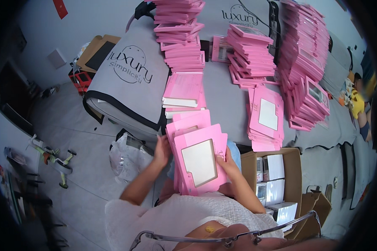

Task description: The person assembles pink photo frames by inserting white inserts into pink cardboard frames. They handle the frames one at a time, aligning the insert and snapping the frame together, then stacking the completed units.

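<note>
On my lap lies a small stack of flat pink window boxes (199, 163), the top one with a large rectangular opening showing white inside. My right hand (226, 161) grips the stack's right edge, thumb on the upper face and fingers hidden underneath. At the left edge, my left hand (162, 149) rests beside the stack with its fingers stretched out; whether it touches the edge I cannot tell. Just beyond, pink boxes with white edges (181, 88) lie on the grey sofa, below a tall pile of closed pink boxes (180, 37).
More pink flat boxes (255, 129) lie to the right, near further piles (251, 54) and a leaning tower of boxes (303, 46). An open carton (249, 167) with white packs stands by my right arm. A clear plastic bag (127, 157) and a child's bike (56, 161) are left.
</note>
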